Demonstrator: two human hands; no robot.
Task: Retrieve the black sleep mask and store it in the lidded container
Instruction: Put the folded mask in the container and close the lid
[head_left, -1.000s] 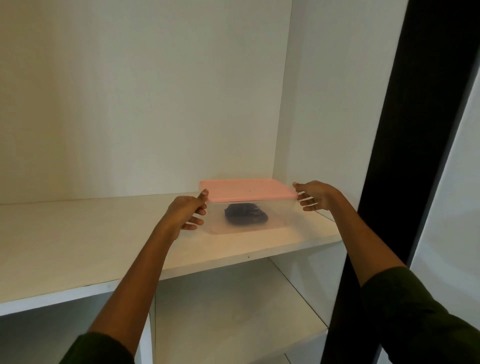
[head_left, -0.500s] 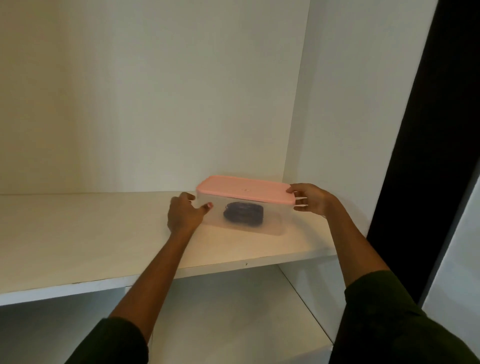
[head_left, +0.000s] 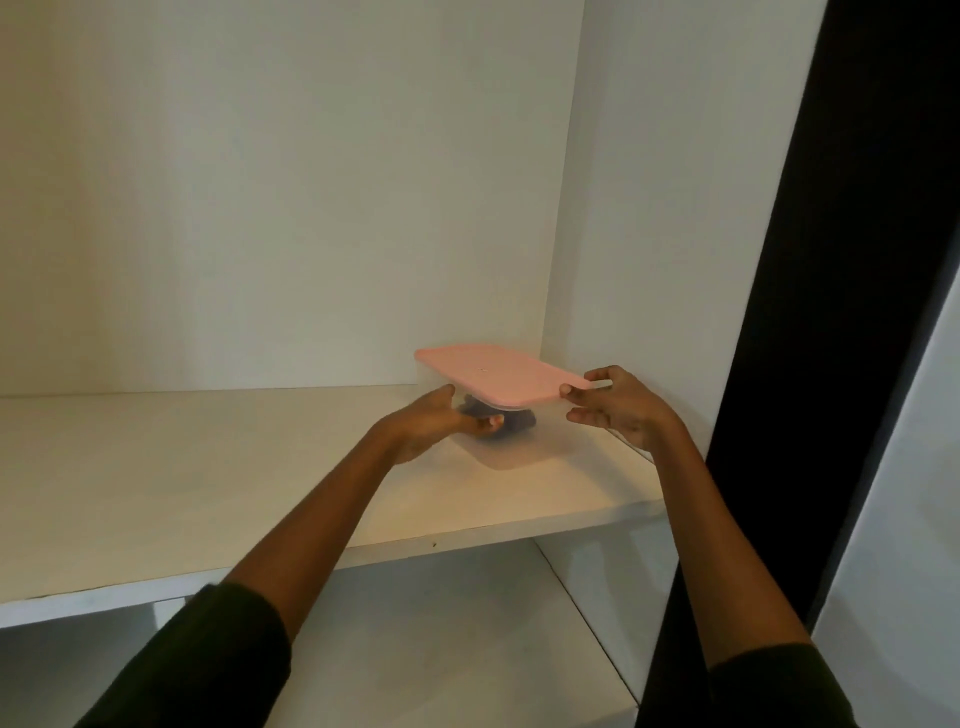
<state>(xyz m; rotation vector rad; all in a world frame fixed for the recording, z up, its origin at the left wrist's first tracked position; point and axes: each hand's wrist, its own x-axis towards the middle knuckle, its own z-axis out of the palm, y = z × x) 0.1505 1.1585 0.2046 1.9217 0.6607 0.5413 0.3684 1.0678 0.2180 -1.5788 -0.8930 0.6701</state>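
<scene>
A clear plastic container (head_left: 511, 447) with a pink lid (head_left: 498, 375) stands on the white shelf (head_left: 218, 467), turned at an angle near the right back corner. The black sleep mask (head_left: 519, 420) shows dimly through its wall, partly hidden behind my left hand. My left hand (head_left: 441, 423) presses flat against the container's near left side, fingers stretched along the wall. My right hand (head_left: 615, 408) holds the container's right end, thumb and a fingertip on the lid's edge, other fingers spread lower down.
The shelf sits inside a white cupboard with a back wall (head_left: 291, 197) and a right side panel (head_left: 670, 208) close behind the container. A lower shelf (head_left: 457, 634) lies beneath. A dark vertical frame (head_left: 852, 260) rises at the right.
The container has slid back and rightwards into the corner and turned at an angle. My left hand went from gripping its edge to pushing flat on its side. My right hand stayed at the right end.
</scene>
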